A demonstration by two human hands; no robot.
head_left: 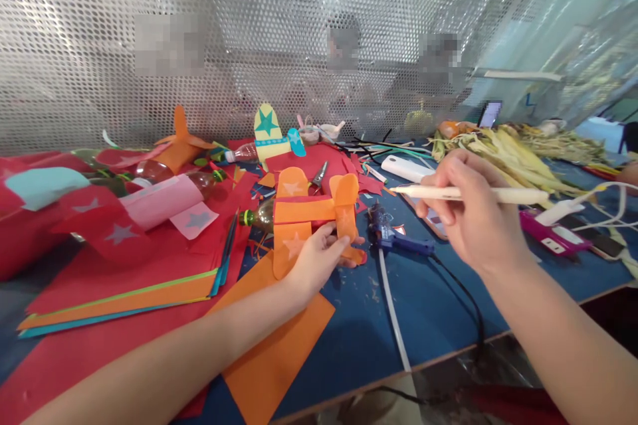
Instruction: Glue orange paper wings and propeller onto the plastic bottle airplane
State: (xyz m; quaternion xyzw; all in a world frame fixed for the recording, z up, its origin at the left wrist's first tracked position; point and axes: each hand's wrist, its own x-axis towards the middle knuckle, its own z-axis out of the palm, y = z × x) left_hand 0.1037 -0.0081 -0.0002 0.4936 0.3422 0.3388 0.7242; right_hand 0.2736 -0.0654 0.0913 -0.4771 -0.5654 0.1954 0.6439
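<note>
My left hand [315, 259] grips an orange paper aeroplane [309, 211] built on a plastic bottle, holding it from below just above the blue table [438, 312]. My right hand [473, 212] is closed on a long white glue stick [473, 194], held level with its tip pointing left toward the plane's tail. A blue glue gun [393, 239] lies on the table between my hands, another glue stick [393, 312] trailing from it toward the table edge.
Sheets of red, orange and green paper [124, 292] are stacked at left. Other bottle planes [149, 202] lie on them, and a yellow-and-teal plane [272, 136] stands behind. Scissors [319, 176], phones [563, 236], corn husks [503, 146] and cables crowd the right. A perforated metal screen [249, 33] backs the table.
</note>
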